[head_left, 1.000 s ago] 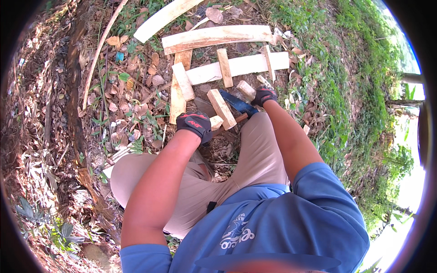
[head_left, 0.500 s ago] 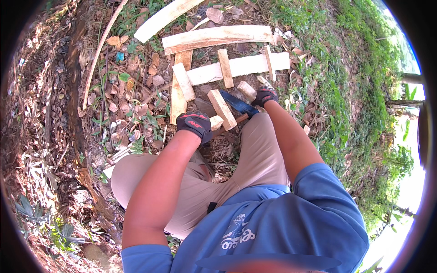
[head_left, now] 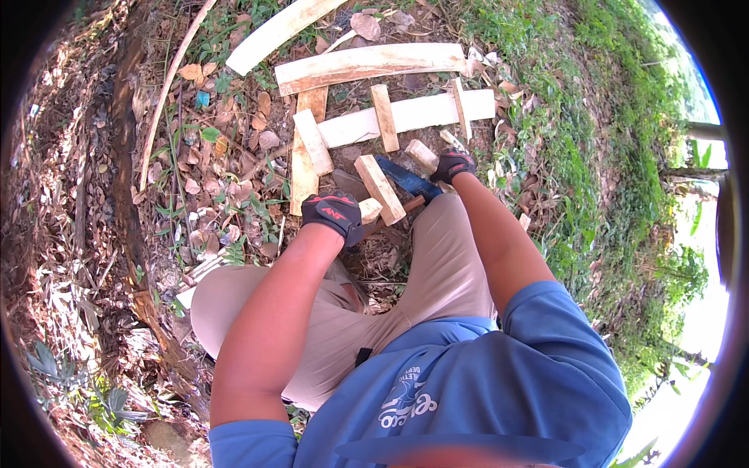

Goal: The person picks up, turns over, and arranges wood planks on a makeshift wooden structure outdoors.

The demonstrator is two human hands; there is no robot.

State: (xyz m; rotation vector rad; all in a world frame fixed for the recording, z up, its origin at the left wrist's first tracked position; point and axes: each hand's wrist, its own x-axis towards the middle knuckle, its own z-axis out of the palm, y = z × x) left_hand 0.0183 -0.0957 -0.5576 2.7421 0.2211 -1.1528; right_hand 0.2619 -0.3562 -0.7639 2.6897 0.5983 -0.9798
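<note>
My left hand [head_left: 334, 217], in a dark glove with red marks, is curled round a short pale wooden block [head_left: 370, 210]. A thicker squared wooden block [head_left: 379, 189] lies slanted just right of it. My right hand [head_left: 453, 165], in a matching glove, is closed against the end of another short block [head_left: 422, 156]; its fingertips are partly hidden. A thin wood offcut [head_left: 452, 140] pokes out just beyond that glove. Between the hands lies a dark blue flat blade [head_left: 407, 179], one end near my right knee. A brown stick-like piece [head_left: 413, 203] shows below it.
A long pale plank [head_left: 425, 113] lies ahead, with narrow wooden pieces [head_left: 385, 117] across it. Farther off are two curved planks [head_left: 370, 65] [head_left: 285, 31]. An upright board [head_left: 305, 171] stands out on the left. Dry leaves [head_left: 226, 148] cover the ground; grass [head_left: 577, 195] grows at right.
Both hands and the blocks hold nearly the same places. The view has shifted very slightly.
</note>
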